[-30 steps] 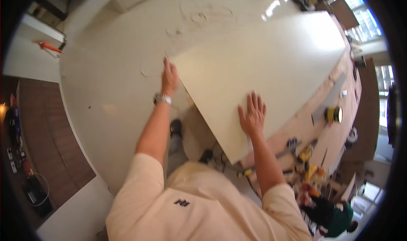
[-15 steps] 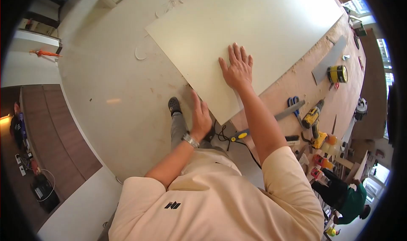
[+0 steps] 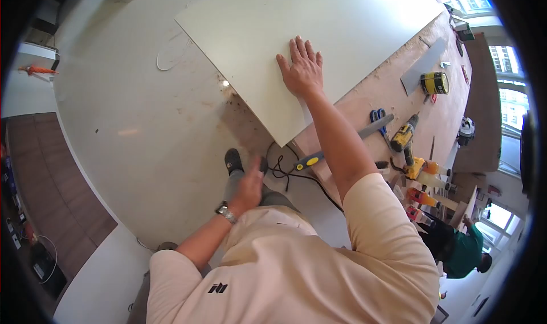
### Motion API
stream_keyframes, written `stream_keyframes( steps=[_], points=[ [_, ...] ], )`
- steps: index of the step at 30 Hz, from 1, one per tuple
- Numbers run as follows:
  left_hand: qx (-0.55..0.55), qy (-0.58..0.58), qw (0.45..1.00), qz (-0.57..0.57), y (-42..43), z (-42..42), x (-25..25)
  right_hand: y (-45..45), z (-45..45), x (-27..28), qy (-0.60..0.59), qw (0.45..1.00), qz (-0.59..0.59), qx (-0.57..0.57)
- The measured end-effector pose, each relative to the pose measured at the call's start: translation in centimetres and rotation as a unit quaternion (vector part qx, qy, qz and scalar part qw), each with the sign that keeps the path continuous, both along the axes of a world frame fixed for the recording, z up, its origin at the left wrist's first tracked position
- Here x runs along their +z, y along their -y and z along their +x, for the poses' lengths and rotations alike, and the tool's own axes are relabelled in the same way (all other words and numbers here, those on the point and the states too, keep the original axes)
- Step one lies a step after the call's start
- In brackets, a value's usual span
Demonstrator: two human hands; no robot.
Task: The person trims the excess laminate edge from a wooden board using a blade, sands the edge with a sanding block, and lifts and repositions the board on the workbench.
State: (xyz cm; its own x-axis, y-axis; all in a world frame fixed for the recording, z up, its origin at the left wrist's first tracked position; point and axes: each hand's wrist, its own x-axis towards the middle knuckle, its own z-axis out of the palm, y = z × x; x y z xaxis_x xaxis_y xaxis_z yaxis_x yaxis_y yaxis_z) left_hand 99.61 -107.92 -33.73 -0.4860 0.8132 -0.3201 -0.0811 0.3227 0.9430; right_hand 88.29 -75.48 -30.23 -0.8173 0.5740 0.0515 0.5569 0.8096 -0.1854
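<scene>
A large pale panel (image 3: 256, 50) lies on a wooden workbench (image 3: 364, 105). Flat on the panel's face, near its front corner, rests my right hand (image 3: 303, 73) with the fingers spread. My left hand (image 3: 248, 192) hangs in the air close to my body, off the panel; it is blurred by motion and its fingers are smeared. A watch is on the left wrist. To the right of my right forearm are a saw with a grey and yellow handle (image 3: 309, 161), blue-handled scissors (image 3: 378, 119) and a yellow drill (image 3: 404, 133).
Farther along the bench are a yellow and black tin (image 3: 435, 83), a wide metal blade (image 3: 423, 65) and several bottles (image 3: 423, 197). A black cable (image 3: 319, 181) hangs by the bench edge. A person in green (image 3: 464, 253) is at the lower right.
My left hand has left the panel's edge and come back toward my body. My right hand stays flat on the panel, while the view has shifted.
</scene>
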Motion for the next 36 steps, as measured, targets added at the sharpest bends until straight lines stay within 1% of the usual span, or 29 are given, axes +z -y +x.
stream_keyframes(
  steps=[1,3,5,7,9,12,15,18,23,25,26,28,30,32,34,36],
  points=[
    [0.031,-0.013,0.999,-0.013,0.6,-0.4,0.3,0.4,0.5,-0.4,0.006,1.0,0.003,0.006],
    [0.156,-0.126,0.979,-0.025,-0.1,-2.6,0.6,0.6,1.2,-0.3,0.037,0.999,-0.002,0.02],
    [0.2,-0.047,0.979,0.007,-3.1,-3.1,0.8,1.0,2.1,0.1,0.055,0.998,-0.005,0.029],
    [0.222,-0.025,0.974,0.049,-6.4,-1.9,1.2,1.6,3.4,0.6,0.072,0.997,-0.006,0.037],
    [0.222,-0.07,0.967,0.099,-9.2,-0.9,1.6,1.9,3.7,0.8,0.076,0.996,0.0,0.04],
    [0.285,-0.096,0.95,0.083,-11.0,-0.4,2.0,2.0,3.8,0.8,0.063,0.997,-0.003,0.041],
    [0.318,-0.114,0.939,0.073,-12.5,-1.0,1.2,1.7,4.3,0.7,0.057,0.997,-0.005,0.046],
    [0.332,-0.105,0.935,0.06,-13.2,0.9,0.9,1.8,4.3,0.7,0.05,0.997,-0.006,0.052],
    [0.336,-0.126,0.933,0.029,-13.2,5.3,-0.1,1.5,4.6,0.2,0.031,0.998,-0.01,0.06],
    [0.339,-0.097,0.935,0.027,-13.1,5.3,0.7,1.4,4.7,0.2,0.026,0.998,-0.008,0.064],
    [0.34,-0.063,0.938,0.032,-13.1,4.5,0.8,1.6,5.1,0.2,0.024,0.997,-0.015,0.065],
    [0.332,-0.093,0.938,0.03,-13.4,4.3,0.8,1.3,4.9,0.5,0.014,0.997,-0.021,0.067],
    [0.314,-0.211,0.926,0.008,-12.8,6.8,-1.0,1.1,4.6,0.2,0.012,0.998,-0.018,0.064],
    [0.338,-0.07,0.939,0.01,-13.4,5.0,1.5,1.2,4.9,-0.2,0.014,0.997,-0.016,0.068],
    [0.351,-0.029,0.936,0.016,-13.6,2.7,1.8,1.2,5.0,0.2,0.007,0.997,-0.017,0.073],
    [0.351,-0.092,0.931,0.031,-13.6,1.0,0.8,1.5,5.5,0.0,0.009,0.997,-0.023,0.07]
  ],
)
